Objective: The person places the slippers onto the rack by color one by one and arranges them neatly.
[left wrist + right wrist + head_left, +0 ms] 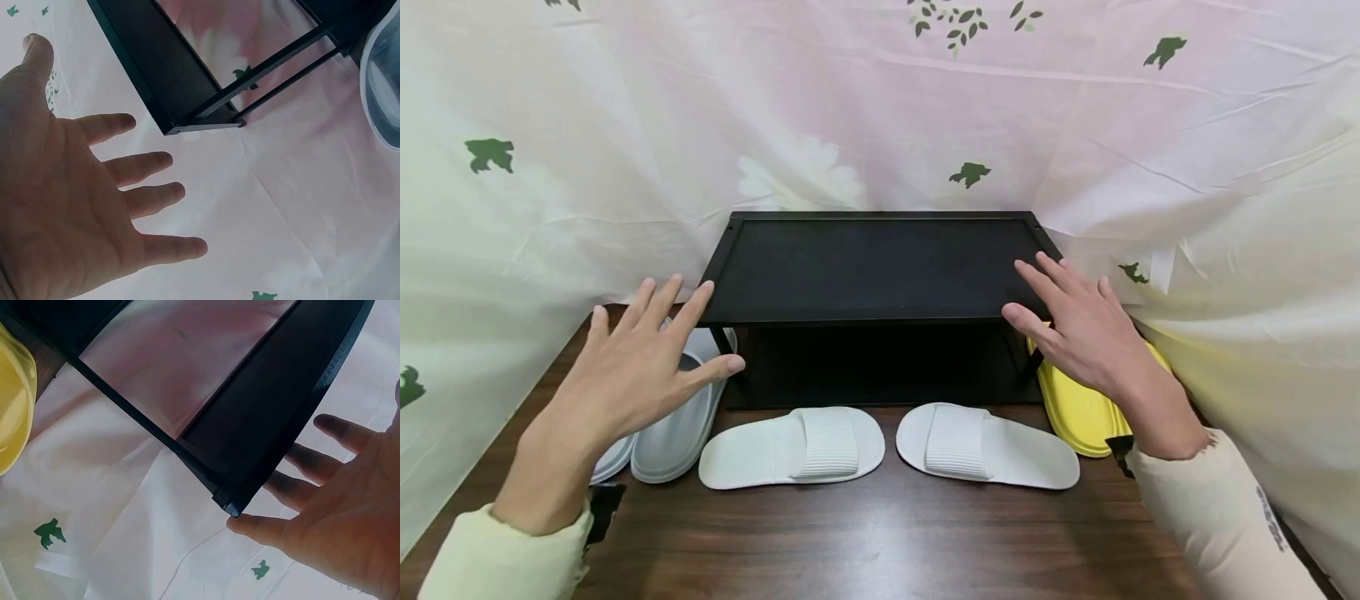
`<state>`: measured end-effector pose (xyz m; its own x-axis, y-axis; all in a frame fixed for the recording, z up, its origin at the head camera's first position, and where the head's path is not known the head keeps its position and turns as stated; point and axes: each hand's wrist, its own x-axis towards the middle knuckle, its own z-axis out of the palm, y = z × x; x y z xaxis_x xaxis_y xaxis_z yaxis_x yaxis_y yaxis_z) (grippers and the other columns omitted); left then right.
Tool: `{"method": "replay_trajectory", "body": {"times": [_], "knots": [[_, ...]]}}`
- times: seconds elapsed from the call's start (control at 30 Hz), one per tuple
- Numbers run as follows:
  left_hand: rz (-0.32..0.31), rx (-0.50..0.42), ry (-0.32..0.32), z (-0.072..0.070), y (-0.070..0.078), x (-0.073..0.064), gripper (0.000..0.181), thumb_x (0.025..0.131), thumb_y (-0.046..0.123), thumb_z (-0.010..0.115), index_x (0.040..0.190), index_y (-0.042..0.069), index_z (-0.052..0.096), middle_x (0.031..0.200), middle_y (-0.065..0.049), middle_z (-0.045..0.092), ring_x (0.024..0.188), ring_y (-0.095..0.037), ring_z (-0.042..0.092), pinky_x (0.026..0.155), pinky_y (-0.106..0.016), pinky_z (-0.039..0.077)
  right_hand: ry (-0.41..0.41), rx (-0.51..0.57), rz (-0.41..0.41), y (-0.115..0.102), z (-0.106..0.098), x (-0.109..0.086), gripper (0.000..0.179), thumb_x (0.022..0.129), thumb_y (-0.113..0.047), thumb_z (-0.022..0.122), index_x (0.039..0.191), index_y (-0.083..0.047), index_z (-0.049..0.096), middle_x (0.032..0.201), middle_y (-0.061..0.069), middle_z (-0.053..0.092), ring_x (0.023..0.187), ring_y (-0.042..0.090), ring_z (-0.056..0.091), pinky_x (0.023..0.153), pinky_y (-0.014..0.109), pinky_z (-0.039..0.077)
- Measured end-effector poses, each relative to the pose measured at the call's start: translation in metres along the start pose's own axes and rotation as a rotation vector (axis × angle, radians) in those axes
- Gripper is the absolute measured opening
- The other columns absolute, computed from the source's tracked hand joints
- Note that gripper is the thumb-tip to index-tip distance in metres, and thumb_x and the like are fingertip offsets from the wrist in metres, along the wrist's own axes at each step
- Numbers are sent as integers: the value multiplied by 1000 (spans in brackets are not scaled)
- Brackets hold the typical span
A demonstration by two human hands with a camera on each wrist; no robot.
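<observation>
A black two-tier rack [880,267] stands against the cloth. My left hand [636,375] hovers at its front left corner, fingers spread and straight, holding nothing. In the left wrist view the same hand [81,200] is apart from the rack [169,69]. At the other end, my right hand [1078,329] is held over the right edge with fingers extended. In the right wrist view the fingers of this hand [331,506] lie close to the rack's corner; I cannot tell whether they touch. Two white slippers, left [752,450] and right [1030,450], lie sideways in front, toe ends facing each other.
Grey slippers [662,446] lie left of the rack, partly behind my left hand. Yellow slippers [1078,408] lie on the right, partly covered by my right hand. Floral cloth [880,108] hangs behind and at both sides of the brown wooden surface [880,542].
</observation>
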<state>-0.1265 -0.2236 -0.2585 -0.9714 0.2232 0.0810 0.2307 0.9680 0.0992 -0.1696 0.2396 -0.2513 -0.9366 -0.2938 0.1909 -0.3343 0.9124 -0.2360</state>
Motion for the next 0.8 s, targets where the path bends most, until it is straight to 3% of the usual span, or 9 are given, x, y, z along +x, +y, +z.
{"method": "replay_trajectory", "body": {"times": [0.23, 0.47, 0.8], "knots": [[-5, -8, 30, 5, -6, -3, 99, 95, 73, 47, 164, 11, 13, 165, -28, 10, 150, -50, 5, 106, -82, 6, 37, 31, 5, 4, 2, -1, 71, 105, -53, 46, 159, -9, 33, 165, 21, 21, 147, 51, 21, 115, 74, 5], [-37, -46, 14, 7, -12, -5, 98, 96, 72, 47, 164, 12, 10, 165, -28, 4, 150, -51, 1, 105, -83, 4, 74, 52, 3, 9, 4, 0, 70, 106, -52, 45, 157, -6, 35, 163, 25, 23, 145, 51, 24, 114, 74, 13], [-76, -90, 33, 9, -20, -7, 95, 98, 69, 47, 164, 13, 9, 164, -30, 4, 149, -53, 1, 106, -83, 1, 78, 133, 77, 15, 4, 0, 73, 106, -54, 44, 159, -6, 30, 164, 24, 20, 145, 52, 23, 113, 70, 20]]}}
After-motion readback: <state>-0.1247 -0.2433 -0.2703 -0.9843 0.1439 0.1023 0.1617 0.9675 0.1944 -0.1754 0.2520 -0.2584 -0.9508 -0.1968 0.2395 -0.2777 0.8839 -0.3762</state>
